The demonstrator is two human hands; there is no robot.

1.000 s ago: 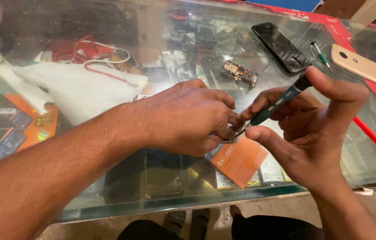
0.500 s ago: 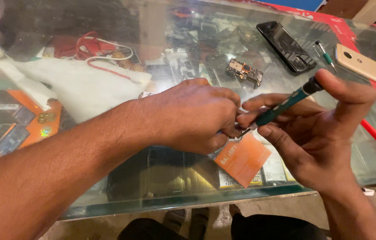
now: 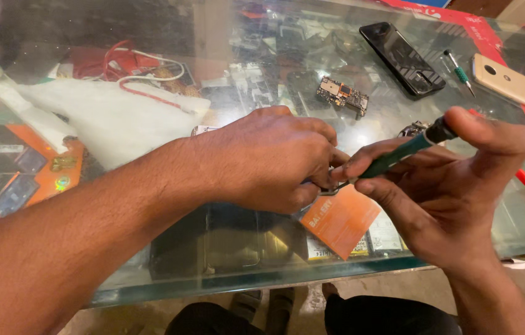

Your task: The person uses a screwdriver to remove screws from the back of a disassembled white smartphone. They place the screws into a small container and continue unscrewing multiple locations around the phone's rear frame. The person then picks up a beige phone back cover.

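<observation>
The left hand lies knuckles up over the near middle of the glass counter top, its fingers curled together and pinching a small metallic part that peeks out under the fingertips; most of that part is hidden by the hand, so its shape cannot be told. The right hand sits just to the right, palm turned up, thumb and forefinger pressed onto the black cap of a slim green-handled screwdriver. The screwdriver slants down to the left, and its tip meets the small part right at the left hand's fingertips, so the two hands touch there.

Under the glass, just near of the part, lies an orange rectangular card. Farther off, a bare green circuit board rests on the glass beyond the left hand. To the far right lie a black smartphone, a second small green-handled screwdriver and a gold smartphone lying back up, well apart from both hands. On the far left, a white cloth with a red and white cable on top of it.
</observation>
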